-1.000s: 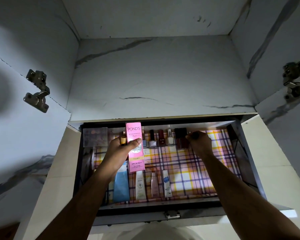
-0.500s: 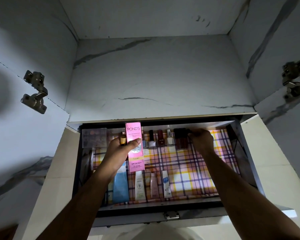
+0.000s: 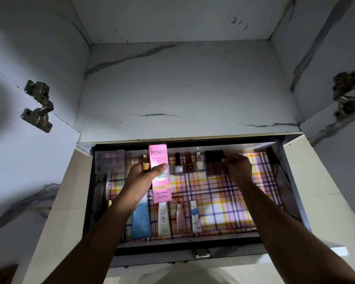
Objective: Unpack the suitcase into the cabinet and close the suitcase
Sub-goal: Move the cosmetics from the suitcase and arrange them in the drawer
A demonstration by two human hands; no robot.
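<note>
An open drawer [image 3: 193, 241] lined with pink plaid paper sits under the cabinet shelf. My left hand [image 3: 140, 181] grips a pink Pond's box [image 3: 159, 187] and a small gold-capped bottle [image 3: 145, 166] above the drawer's left half. My right hand [image 3: 237, 168] is at the drawer's back row with its fingers curled at a dark-capped lip product [image 3: 213, 162]; I cannot tell whether it holds the product. Nail polish bottles [image 3: 189, 163] stand in a row between my two hands.
A clear palette case [image 3: 111, 161] stands in the drawer's back left corner. A blue pack [image 3: 141, 221] and three tubes [image 3: 179, 218] lie along the front. Cabinet doors stand open on both sides, with hinges [image 3: 38, 106] showing. The marble-patterned shelf [image 3: 184, 91] is above.
My right hand has shifted slightly left along the back row, up to the dark-capped lip products. My left hand keeps the Pond's box in the same place.
</note>
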